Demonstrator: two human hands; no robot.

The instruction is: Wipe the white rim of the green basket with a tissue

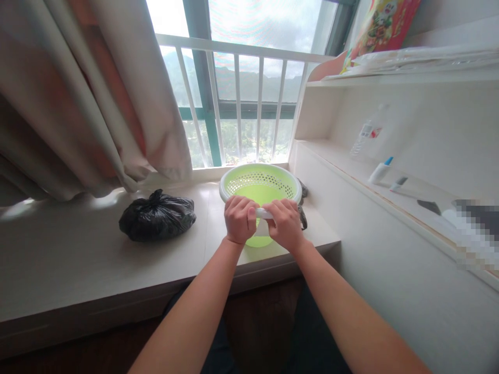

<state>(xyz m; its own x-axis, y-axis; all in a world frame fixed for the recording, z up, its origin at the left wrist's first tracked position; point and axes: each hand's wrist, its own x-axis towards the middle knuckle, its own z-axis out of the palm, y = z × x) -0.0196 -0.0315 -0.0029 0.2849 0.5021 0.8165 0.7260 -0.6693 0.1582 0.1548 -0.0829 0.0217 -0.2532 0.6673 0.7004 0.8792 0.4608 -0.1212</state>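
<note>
A light-green plastic basket [260, 194] with a pale rim and a perforated upper wall stands on the white window ledge. My left hand [240, 218] is closed around the near side of the rim, fingers curled over it. Close beside it, my right hand [284, 221] is closed on the same stretch of rim, with a short piece of rim showing between the two hands. The visible inside of the basket holds nothing. Something dark [303, 208] lies behind its right side, mostly hidden.
A tied black plastic bag [157, 216] sits on the ledge [78, 259] to the left. White railings [237, 93] and a curtain [117, 93] border the window. The right-hand shelf carries a clear bottle [365, 134] and a white tube with a blue cap [380, 171].
</note>
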